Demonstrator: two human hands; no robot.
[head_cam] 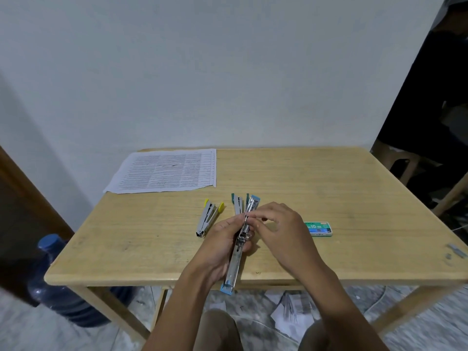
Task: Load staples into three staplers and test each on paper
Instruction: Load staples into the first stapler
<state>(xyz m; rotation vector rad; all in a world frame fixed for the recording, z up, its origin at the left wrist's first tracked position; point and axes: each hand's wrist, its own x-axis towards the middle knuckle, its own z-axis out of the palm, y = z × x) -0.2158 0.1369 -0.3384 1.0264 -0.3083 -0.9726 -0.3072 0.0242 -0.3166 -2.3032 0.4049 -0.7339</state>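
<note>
A light-blue stapler (239,252) is swung fully open into one long line above the table's front edge. My left hand (220,247) grips its middle from the left. My right hand (281,226) pinches at its upper metal channel; what is between the fingertips is too small to tell. A yellow-tipped stapler (208,217) lies open on the table to the left. A dark-green stapler (238,202) lies behind my hands, partly hidden. The green staple box (319,228) sits to the right. A printed paper sheet (167,171) lies at the far left of the table.
The wooden table (329,193) stands against a white wall. Loose staple strips (455,250) lie near its right edge. A blue water jug (58,287) stands on the floor at the left, crumpled papers (291,315) under the table, stools at the far right.
</note>
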